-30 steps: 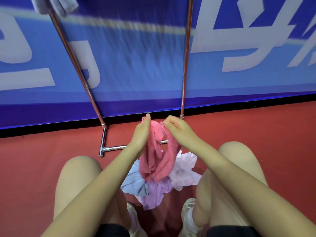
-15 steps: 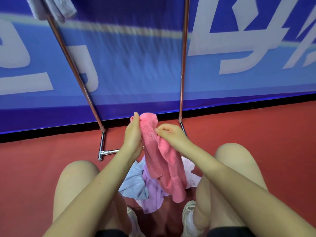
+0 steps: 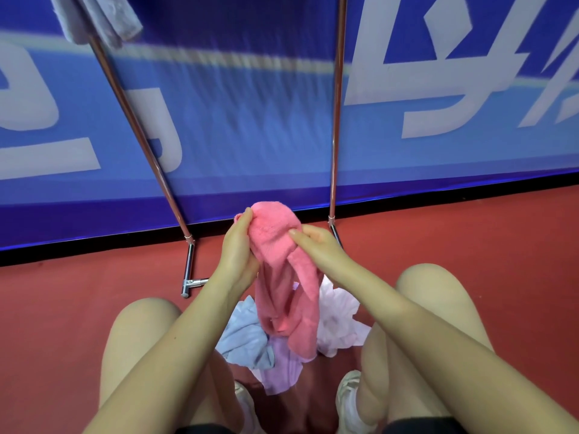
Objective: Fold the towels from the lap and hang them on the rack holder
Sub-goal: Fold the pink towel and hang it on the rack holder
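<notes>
Hands up front, both on one pink terry-cloth towel (image 3: 282,264). Left hand (image 3: 236,249) grips towel's upper left edge, thumb tip at top, fingers curled round bunched cloth. Right hand (image 3: 316,245) pinches cloth on the right side, forefinger laid flat across the pink face, rest of fingers tucked behind. Towel held up in front of knees, top rounded into a hump between the 2 hands; two uneven tails hang down, longer one on the right reaching lowest.

Below it, between the bare legs: pale blue crumpled towel (image 3: 244,336) at left, lilac crumpled towel (image 3: 282,368) in middle & lowest, pale pink-white crumpled towel (image 3: 340,321) at right. Can't tell whether they rest on lap or floor. Pink tails hang in front of this pile.

Beyond hands: chrome tube towel rack (image 3: 144,133), left upright slanted, right upright near vertical, foot bar w/ joint on red floor (image 3: 62,308) just left of left wrist. Grey folded towel (image 3: 103,20) draped at top of left upright, cut by frame edge. Behind rack, blue banner wall w/ white lettering (image 3: 250,120). Light sneakers (image 3: 347,393) at bottom betw. legs.
</notes>
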{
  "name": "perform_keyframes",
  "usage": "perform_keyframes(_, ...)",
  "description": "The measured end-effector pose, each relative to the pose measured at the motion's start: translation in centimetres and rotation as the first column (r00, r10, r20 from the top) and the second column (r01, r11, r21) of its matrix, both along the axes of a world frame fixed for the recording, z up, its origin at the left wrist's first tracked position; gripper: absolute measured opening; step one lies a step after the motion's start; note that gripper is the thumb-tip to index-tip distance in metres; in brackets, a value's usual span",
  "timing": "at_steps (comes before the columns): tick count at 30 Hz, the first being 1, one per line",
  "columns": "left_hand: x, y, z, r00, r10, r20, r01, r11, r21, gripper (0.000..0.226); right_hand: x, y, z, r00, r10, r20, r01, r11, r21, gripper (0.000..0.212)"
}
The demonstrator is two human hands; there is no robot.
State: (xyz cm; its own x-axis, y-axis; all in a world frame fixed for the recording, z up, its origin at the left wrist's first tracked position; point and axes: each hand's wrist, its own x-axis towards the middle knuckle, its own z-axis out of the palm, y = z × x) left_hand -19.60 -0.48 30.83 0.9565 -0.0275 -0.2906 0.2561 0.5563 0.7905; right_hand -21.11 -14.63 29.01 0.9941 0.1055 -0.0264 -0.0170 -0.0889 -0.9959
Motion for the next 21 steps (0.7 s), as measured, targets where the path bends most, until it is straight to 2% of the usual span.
perform_keyframes(4,0.2,0.9,-0.9,0.994,-0.095,0.046,0.086,0.983,0.162,0.022,0.2,-1.5,1.6,0.999,-0.007,0.040,0.004,0.997,0.071,0.019)
perform_keyframes(7,-0.6,0.7,-0.9,0.963,-0.268,0.011,0.252,0.920,0.299,0.015,-0.1,-2.1,2.0,0.999,0.019,0.037,-0.022,0.995,0.099,0.027)
perform_keyframes(9,-1.3,0.3,-0.7,0.920,-0.393,0.014,0.360,0.858,0.366,0.042,-0.3,-2.3,2.0,0.999,0.032,0.022,-0.034,0.995,0.096,0.028)
perform_keyframes(10,-1.7,0.1,-0.6,0.895,-0.446,0.008,0.409,0.827,0.385,0.047,-0.4,-2.4,1.9,0.999,0.042,0.010,-0.043,0.995,0.094,0.027)
perform_keyframes(12,-2.2,-0.2,-0.8,0.857,-0.515,0.011,0.462,0.778,0.427,0.029,-0.4,-2.6,1.8,0.998,0.065,-0.021,-0.062,0.992,0.110,0.026)
perform_keyframes(15,-2.3,-0.3,-1.3,0.855,-0.518,0.023,0.449,0.761,0.468,0.015,-0.3,-2.7,1.8,0.996,0.065,-0.064,-0.055,0.988,0.146,0.028)
perform_keyframes(21,-2.8,-0.8,-1.5,0.848,-0.519,0.107,0.414,0.775,0.477,0.011,-0.1,-2.9,1.5,0.991,0.078,-0.110,-0.061,0.987,0.149,0.021)
